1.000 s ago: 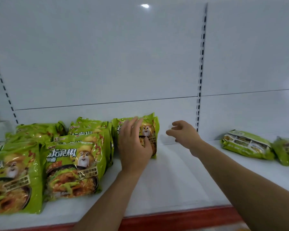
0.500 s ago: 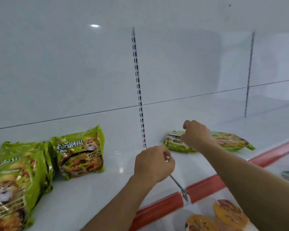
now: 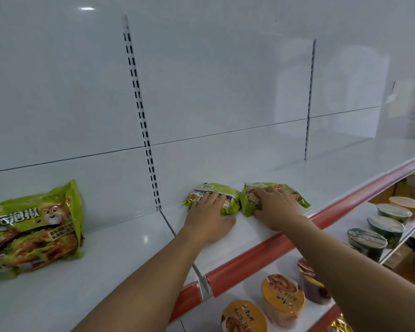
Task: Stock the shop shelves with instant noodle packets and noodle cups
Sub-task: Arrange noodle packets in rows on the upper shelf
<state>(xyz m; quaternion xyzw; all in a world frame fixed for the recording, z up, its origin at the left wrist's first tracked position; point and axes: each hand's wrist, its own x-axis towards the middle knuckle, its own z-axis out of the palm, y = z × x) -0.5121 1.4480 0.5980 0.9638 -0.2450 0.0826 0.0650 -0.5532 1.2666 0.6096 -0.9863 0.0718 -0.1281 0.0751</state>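
The white back panel (image 3: 225, 80) fills the upper part of the view, and a slotted upright (image 3: 141, 116) runs down it. Under it lies the white shelf (image 3: 321, 178), which has a red strip along its front edge. A thin divider (image 3: 177, 240) crosses the shelf from the upright to the front edge. Below, at the right, the lower shelf (image 3: 355, 216) carries noodle cups: two orange cups (image 3: 283, 297) near its front edge and three dark cups (image 3: 367, 240) in a row farther right. A big packet (image 3: 34, 226), green, leans against the back panel at the left end of the shelf, well apart from the hands. Both arms reach over the front edge, right of the divider. The left hand (image 3: 209, 216) lies flat with straight fingers on the left packet (image 3: 216, 188), and its thumb rests on the shelf itself. The right hand (image 3: 276, 209) has its fingers spread on top of the right packet (image 3: 249, 202), with the thumb at the near side of the packet; I cannot tell if the thumb goes under it. These two small green packets lie flat, just beside each other, about halfway between the back panel and the front edge.
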